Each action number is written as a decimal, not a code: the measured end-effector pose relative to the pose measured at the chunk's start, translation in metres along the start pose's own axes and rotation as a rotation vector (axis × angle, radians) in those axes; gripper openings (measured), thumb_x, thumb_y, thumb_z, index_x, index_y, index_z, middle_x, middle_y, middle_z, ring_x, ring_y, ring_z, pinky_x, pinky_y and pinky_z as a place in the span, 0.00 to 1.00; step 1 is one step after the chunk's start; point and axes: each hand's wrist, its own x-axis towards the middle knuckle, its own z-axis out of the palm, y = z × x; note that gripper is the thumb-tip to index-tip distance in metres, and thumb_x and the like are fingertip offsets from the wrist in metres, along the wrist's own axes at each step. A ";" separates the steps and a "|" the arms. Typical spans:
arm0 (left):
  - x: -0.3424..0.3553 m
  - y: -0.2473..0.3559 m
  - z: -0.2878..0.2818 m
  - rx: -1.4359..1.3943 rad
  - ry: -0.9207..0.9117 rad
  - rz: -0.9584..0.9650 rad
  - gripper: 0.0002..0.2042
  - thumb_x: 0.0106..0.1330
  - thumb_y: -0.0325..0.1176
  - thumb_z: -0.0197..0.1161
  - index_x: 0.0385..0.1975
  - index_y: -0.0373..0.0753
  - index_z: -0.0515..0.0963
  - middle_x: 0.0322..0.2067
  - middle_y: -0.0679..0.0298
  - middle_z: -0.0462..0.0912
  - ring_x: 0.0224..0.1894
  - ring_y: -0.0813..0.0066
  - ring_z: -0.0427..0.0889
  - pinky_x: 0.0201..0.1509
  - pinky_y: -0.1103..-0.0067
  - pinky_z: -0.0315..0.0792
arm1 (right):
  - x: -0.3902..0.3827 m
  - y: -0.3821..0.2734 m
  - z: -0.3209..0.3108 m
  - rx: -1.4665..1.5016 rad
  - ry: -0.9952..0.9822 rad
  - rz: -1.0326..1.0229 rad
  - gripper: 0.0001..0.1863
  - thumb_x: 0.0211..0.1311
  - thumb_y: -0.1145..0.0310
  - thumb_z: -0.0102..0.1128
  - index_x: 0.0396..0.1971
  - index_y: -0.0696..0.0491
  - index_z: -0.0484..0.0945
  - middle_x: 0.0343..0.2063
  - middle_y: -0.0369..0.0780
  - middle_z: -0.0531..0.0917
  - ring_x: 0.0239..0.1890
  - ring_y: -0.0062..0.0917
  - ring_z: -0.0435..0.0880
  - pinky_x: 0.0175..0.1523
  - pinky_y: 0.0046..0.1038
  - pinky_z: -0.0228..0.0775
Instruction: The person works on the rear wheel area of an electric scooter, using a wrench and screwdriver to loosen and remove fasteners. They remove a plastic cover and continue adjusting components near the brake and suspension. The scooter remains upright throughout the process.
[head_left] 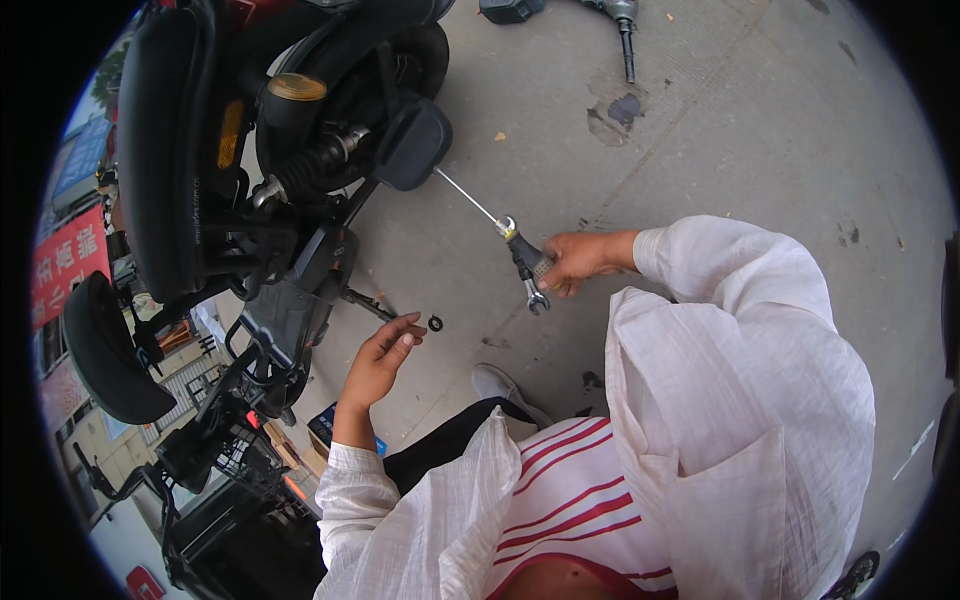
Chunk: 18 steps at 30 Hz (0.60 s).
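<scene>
My right hand (pixel 580 262) is closed around the grey handle of a long screwdriver (pixel 468 196) and also grips a wrench (pixel 537 297) lying along it. The screwdriver's shaft points up and left, toward the scooter's black rounded part. Lower and to the left, my left hand (pixel 380 362) has its fingers stretched out and thumb apart. A small black ring (pixel 435 323) shows just beyond those fingertips, with a slight gap; whether it hangs in the air or lies on the ground I cannot tell. The black electric scooter (pixel 165 150) fills the left side, its shock absorber (pixel 310 165) exposed.
A power tool with a long socket (pixel 626 45) lies on the concrete floor (pixel 720 130) at the top, beside a dark block (pixel 510 10). My shoe (pixel 505 388) is below the hands. Behind the scooter's handlebar are boxes (pixel 310 455) and a red banner (pixel 70 265).
</scene>
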 end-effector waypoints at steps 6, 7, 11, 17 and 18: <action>0.130 0.020 0.013 -0.683 0.188 -0.031 0.24 0.75 0.42 0.55 0.64 0.34 0.67 0.55 0.55 0.78 0.55 0.67 0.78 0.60 0.74 0.72 | -0.007 -0.015 0.010 -0.159 0.066 0.017 0.19 0.61 0.61 0.68 0.40 0.60 0.74 0.28 0.39 0.81 0.24 0.21 0.80 0.29 0.27 0.77; 0.151 0.023 0.017 -0.804 0.221 -0.033 0.24 0.75 0.42 0.54 0.64 0.34 0.67 0.56 0.55 0.78 0.56 0.66 0.77 0.61 0.73 0.71 | 0.000 -0.007 0.008 -0.126 0.049 0.003 0.19 0.60 0.61 0.68 0.39 0.60 0.74 0.27 0.39 0.81 0.24 0.21 0.80 0.28 0.27 0.76; 0.210 0.045 0.040 -0.970 0.429 -0.195 0.21 0.75 0.37 0.53 0.62 0.34 0.68 0.56 0.54 0.77 0.58 0.64 0.76 0.64 0.71 0.70 | 0.014 0.007 0.000 0.006 -0.065 0.010 0.20 0.59 0.60 0.70 0.37 0.61 0.73 0.26 0.39 0.81 0.23 0.21 0.80 0.27 0.26 0.75; 0.239 0.054 0.050 -1.113 0.473 -0.204 0.15 0.74 0.33 0.54 0.56 0.35 0.70 0.54 0.56 0.76 0.57 0.61 0.76 0.64 0.68 0.70 | -0.011 -0.020 0.009 -0.108 0.052 0.004 0.23 0.58 0.59 0.72 0.37 0.62 0.71 0.25 0.40 0.81 0.24 0.22 0.81 0.29 0.27 0.76; 0.244 0.057 0.052 -1.137 0.486 -0.215 0.13 0.73 0.33 0.55 0.54 0.35 0.71 0.53 0.56 0.77 0.56 0.62 0.76 0.63 0.68 0.70 | -0.012 -0.019 0.008 -0.115 0.054 0.004 0.23 0.58 0.59 0.72 0.37 0.61 0.71 0.26 0.40 0.82 0.25 0.22 0.82 0.29 0.27 0.76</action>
